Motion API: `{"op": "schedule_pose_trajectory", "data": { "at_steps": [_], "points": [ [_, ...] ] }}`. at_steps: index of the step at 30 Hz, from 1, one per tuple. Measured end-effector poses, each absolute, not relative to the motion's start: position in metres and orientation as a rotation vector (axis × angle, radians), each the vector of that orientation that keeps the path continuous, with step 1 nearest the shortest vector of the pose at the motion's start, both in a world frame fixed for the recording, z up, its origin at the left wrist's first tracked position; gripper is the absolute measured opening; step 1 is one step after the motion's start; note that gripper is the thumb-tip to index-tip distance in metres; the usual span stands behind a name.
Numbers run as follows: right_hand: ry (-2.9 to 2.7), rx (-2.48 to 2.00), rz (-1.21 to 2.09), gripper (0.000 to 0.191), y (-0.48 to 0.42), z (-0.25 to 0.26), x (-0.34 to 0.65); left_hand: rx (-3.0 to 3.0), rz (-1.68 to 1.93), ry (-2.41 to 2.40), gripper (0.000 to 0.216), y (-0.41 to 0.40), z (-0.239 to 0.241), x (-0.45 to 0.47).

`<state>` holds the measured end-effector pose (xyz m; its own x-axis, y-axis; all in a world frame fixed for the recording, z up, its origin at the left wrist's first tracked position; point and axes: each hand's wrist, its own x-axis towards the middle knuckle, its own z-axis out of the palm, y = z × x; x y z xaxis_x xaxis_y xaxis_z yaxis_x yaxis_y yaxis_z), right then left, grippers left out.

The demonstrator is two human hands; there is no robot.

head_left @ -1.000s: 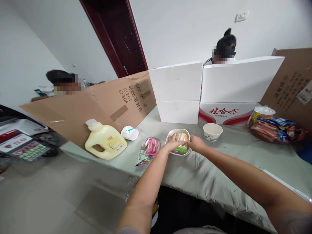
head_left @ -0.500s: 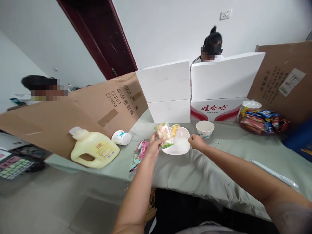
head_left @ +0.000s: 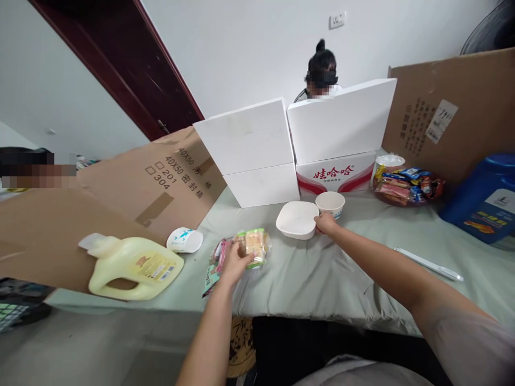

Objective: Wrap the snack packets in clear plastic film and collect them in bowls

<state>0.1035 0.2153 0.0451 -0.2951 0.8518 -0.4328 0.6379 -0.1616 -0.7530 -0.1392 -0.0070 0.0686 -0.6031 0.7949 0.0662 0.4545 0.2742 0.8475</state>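
My left hand point(head_left: 238, 261) is closed on a clear-wrapped snack packet point(head_left: 255, 246) with green edges and pale food inside. It is low over the table, right beside several pink and green snack packets point(head_left: 215, 265), which the hand partly covers. My right hand point(head_left: 325, 222) pinches the right edge of a shallow white dish point(head_left: 296, 219). No food shows in the dish. Just behind my right hand stands a white paper bowl point(head_left: 330, 200) with a blue print, and my fingers overlap its lower front in view.
A yellow jug point(head_left: 137, 268) lies at left beside a tipped paper cup point(head_left: 185, 240). White boxes point(head_left: 257, 139) and cardboard panels point(head_left: 450, 102) wall the table. At right are a bowl of wrapped snacks point(head_left: 408, 187), a blue bottle point(head_left: 483, 198) and a white strip-like object point(head_left: 428, 264). Other people sit beyond.
My left hand has carried the snack packet from over the dish down and left to the other packets. The dish has shifted closer to the paper bowl. The view has turned right.
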Motion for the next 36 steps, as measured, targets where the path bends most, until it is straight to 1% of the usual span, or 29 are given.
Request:
{"op": "schedule_pose_trajectory", "data": {
  "at_steps": [3,6,9,11,13,16,18,19,21,22,24,26,29,31,34,36],
  "points": [
    [-1.871,-1.674,1.453,0.029,0.213,0.048,0.116,1.258,0.796,2.509,0.060,-0.001,0.051,-0.131],
    [-1.911,-1.553,1.433,0.024,0.193,0.050,0.136,1.296,0.547,2.708,0.063,-0.002,0.050,-0.118],
    [-1.983,-1.386,1.452,0.014,0.159,0.050,0.171,1.548,0.585,2.793,0.051,-0.006,0.051,-0.104],
    [-2.100,-1.232,1.416,0.014,0.137,0.049,0.205,1.795,0.765,2.689,0.039,-0.006,0.045,-0.094],
    [-2.197,-1.196,1.195,0.018,0.120,0.045,0.243,1.987,1.019,2.478,0.035,-0.003,0.035,-0.082],
    [-2.221,-1.302,0.597,0.023,0.108,0.033,0.300,2.163,1.251,2.222,0.035,0.008,0.016,-0.051],
    [-2.190,-1.422,0.206,0.025,0.107,0.023,0.333,2.265,1.260,2.158,0.033,0.019,0.006,-0.021],
    [-2.184,-1.502,0.066,0.028,0.108,0.017,0.347,2.308,1.240,2.136,0.032,0.024,0.003,-0.005],
    [-2.210,-1.683,-0.073,0.033,0.110,0.007,0.369,2.385,1.165,2.073,0.030,0.031,-0.003,0.027],
    [-2.233,-1.756,-0.088,0.034,0.110,0.002,0.376,2.434,1.104,2.003,0.031,0.033,-0.005,0.041],
    [-2.282,-1.820,-0.072,0.033,0.111,-0.004,0.383,2.530,0.999,1.769,0.040,0.032,-0.008,0.059],
    [-2.299,-1.789,-0.024,0.032,0.108,-0.004,0.377,2.514,1.038,1.554,0.046,0.027,-0.009,0.065],
    [-2.309,-1.596,0.136,0.035,0.097,0.007,0.345,2.272,1.310,1.571,0.040,0.020,-0.011,0.059],
    [-2.390,-1.388,0.248,0.038,0.086,0.020,0.312,2.115,1.388,1.672,0.036,0.019,-0.012,0.053],
    [-2.625,-1.104,0.364,0.034,0.074,0.038,0.271,2.077,1.247,1.682,0.033,0.023,-0.011,0.052],
    [-2.710,-1.031,0.420,0.029,0.075,0.043,0.264,2.112,1.177,1.647,0.026,0.026,-0.010,0.053]
  ]
}}
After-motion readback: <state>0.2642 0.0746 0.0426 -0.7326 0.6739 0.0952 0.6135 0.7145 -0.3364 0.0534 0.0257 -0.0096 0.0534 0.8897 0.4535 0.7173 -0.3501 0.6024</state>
